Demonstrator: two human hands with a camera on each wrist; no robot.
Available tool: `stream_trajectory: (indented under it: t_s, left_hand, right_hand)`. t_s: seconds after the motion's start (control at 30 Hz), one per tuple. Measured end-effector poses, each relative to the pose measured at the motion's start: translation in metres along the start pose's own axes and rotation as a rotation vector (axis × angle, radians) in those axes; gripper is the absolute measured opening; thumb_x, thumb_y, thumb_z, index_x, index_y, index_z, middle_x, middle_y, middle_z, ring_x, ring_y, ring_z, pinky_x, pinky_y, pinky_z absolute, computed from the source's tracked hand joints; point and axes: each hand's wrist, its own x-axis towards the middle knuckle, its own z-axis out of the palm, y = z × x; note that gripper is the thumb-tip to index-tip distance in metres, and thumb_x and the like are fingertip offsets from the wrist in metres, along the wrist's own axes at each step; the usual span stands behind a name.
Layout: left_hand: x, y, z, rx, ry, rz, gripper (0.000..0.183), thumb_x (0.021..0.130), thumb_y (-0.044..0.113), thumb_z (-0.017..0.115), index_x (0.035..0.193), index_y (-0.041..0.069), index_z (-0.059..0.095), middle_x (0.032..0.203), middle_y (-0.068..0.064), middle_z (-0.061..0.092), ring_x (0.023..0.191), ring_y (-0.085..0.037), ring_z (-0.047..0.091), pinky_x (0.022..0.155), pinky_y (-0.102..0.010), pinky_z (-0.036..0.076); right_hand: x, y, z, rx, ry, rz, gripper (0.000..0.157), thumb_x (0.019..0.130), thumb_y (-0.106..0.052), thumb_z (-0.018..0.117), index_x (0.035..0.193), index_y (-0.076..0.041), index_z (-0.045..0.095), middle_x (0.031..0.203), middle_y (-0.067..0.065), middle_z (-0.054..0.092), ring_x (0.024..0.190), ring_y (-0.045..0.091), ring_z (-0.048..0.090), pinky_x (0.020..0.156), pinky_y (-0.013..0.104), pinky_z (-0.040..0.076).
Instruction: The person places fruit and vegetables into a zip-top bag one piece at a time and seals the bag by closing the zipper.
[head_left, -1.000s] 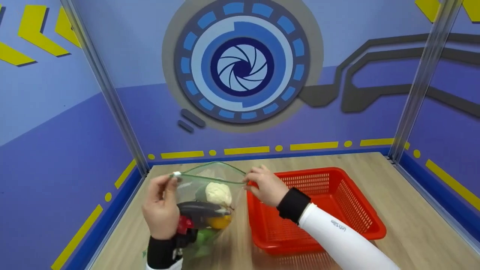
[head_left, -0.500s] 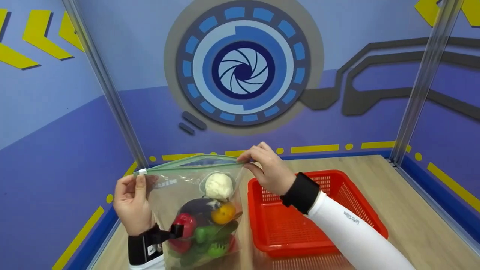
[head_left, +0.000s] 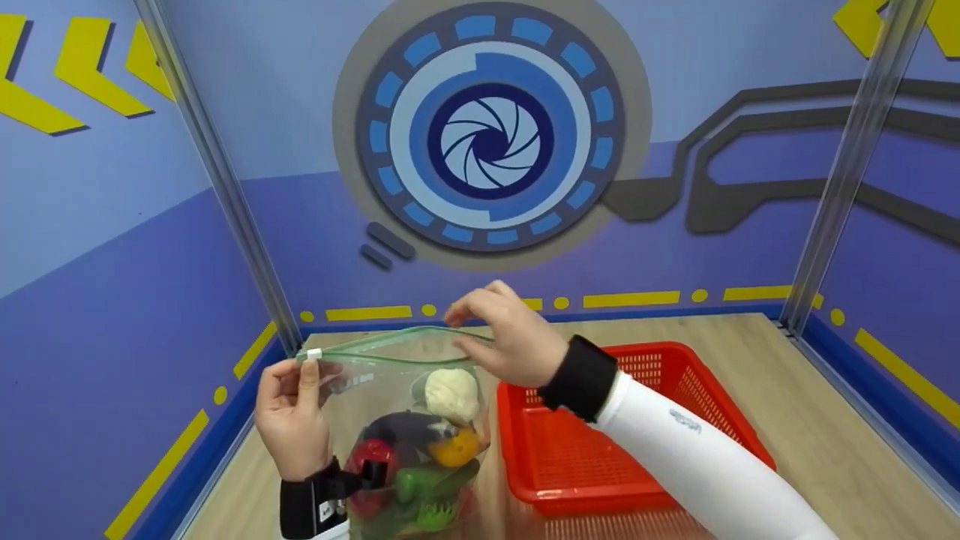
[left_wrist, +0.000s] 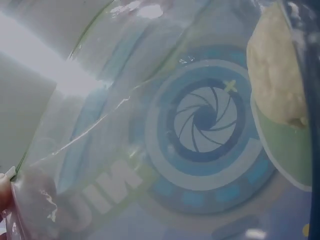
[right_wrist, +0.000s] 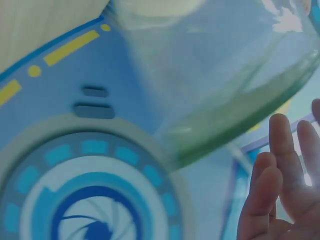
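Note:
A clear zip bag (head_left: pixel 382 390) with a green seal and a white slider (head_left: pixel 313 353) hangs upright, its mouth gaping. My left hand (head_left: pixel 291 424) pinches the bag's top left corner beside the slider. Inside lie a white cauliflower (head_left: pixel 452 394), a dark eggplant (head_left: pixel 401 429), an orange round fruit (head_left: pixel 454 448), a red round piece (head_left: pixel 371 459) and green vegetables (head_left: pixel 431 484). My right hand (head_left: pixel 517 341) is at the top right of the mouth, fingers spread. In the right wrist view its fingers (right_wrist: pixel 282 135) stand apart from the green seal (right_wrist: pixel 225 140) and hold nothing.
A red perforated plastic basket (head_left: pixel 517 480) sits on the wooden table (head_left: pixel 739 352) to the right of the bag, under my right forearm. Blue printed panels (head_left: pixel 300 247) with metal posts (head_left: pixel 840 165) enclose the table at the back and sides.
The left hand lifted the bag and drew left, stretching the mouth, then came back right and slightly down. The right hand let go of the bag's right corner and moved a little left.

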Motion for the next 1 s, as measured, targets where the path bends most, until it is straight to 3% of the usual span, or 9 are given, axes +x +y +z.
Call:
stream_trajectory:
  t_s: [0.13, 0.33, 0.43, 0.6, 0.73, 0.87, 1.0]
  left_hand:
    - [-0.004, 0.002, 0.005, -0.029, -0.057, 0.048, 0.015, 0.099, 0.000, 0.061, 0.103, -0.014, 0.056, 0.089, 0.000, 0.077, 0.078, -0.012, 0.076, 0.072, -0.024, 0.061]
    - [-0.007, 0.003, 0.010, -0.045, -0.071, 0.052, 0.013, 0.099, -0.001, 0.061, 0.103, -0.013, 0.056, 0.091, 0.000, 0.077, 0.080, -0.011, 0.075, 0.071, -0.023, 0.060]
    - [-0.008, 0.003, 0.011, -0.008, -0.058, 0.041, 0.015, 0.099, 0.001, 0.062, 0.102, -0.013, 0.057, 0.088, 0.003, 0.074, 0.078, -0.008, 0.073, 0.070, -0.020, 0.058]
    - [-0.011, 0.002, 0.011, 0.047, -0.054, 0.011, 0.020, 0.098, 0.009, 0.066, 0.100, -0.010, 0.059, 0.082, 0.008, 0.069, 0.072, -0.006, 0.064, 0.064, -0.017, 0.051]
    - [-0.012, 0.002, 0.011, -0.015, -0.093, 0.024, 0.017, 0.097, 0.007, 0.066, 0.101, -0.009, 0.062, 0.085, 0.007, 0.073, 0.076, -0.006, 0.068, 0.067, -0.018, 0.053]
    - [-0.012, 0.001, 0.013, -0.081, -0.141, 0.061, 0.011, 0.097, -0.001, 0.063, 0.101, -0.011, 0.062, 0.089, 0.004, 0.075, 0.081, -0.008, 0.072, 0.072, -0.019, 0.057]
    - [-0.013, 0.000, 0.014, -0.072, -0.156, 0.083, 0.011, 0.097, -0.004, 0.061, 0.101, -0.014, 0.059, 0.089, 0.002, 0.075, 0.083, -0.010, 0.073, 0.074, -0.021, 0.059]
  right_hand:
    - [0.025, -0.031, 0.006, -0.053, -0.077, -0.054, 0.024, 0.097, -0.021, 0.072, 0.117, -0.009, 0.070, 0.114, 0.007, 0.072, 0.105, 0.025, 0.054, 0.091, 0.036, 0.047]
    - [0.060, -0.061, 0.027, -0.123, -0.279, 0.033, 0.031, 0.100, -0.030, 0.067, 0.126, -0.013, 0.071, 0.122, 0.002, 0.073, 0.109, 0.023, 0.056, 0.094, 0.033, 0.046]
    - [0.071, -0.067, 0.039, -0.128, -0.329, 0.032, 0.035, 0.101, -0.028, 0.066, 0.133, -0.015, 0.068, 0.128, 0.000, 0.072, 0.114, 0.019, 0.061, 0.102, 0.030, 0.043]
    - [0.077, -0.065, 0.055, -0.067, -0.281, -0.028, 0.029, 0.101, -0.023, 0.065, 0.128, -0.014, 0.071, 0.123, 0.001, 0.074, 0.110, 0.016, 0.066, 0.101, 0.027, 0.043]
    - [0.078, -0.061, 0.058, 0.002, -0.228, -0.027, 0.021, 0.099, -0.020, 0.067, 0.117, -0.012, 0.075, 0.112, 0.004, 0.074, 0.100, 0.019, 0.061, 0.088, 0.024, 0.042]
    - [0.077, -0.057, 0.057, 0.030, -0.211, -0.012, 0.018, 0.098, -0.017, 0.068, 0.112, -0.011, 0.078, 0.107, 0.005, 0.074, 0.097, 0.020, 0.059, 0.082, 0.020, 0.041]
    - [0.075, -0.054, 0.055, 0.040, -0.193, -0.025, 0.016, 0.098, -0.015, 0.069, 0.110, -0.010, 0.078, 0.104, 0.006, 0.075, 0.096, 0.021, 0.061, 0.081, 0.021, 0.043]
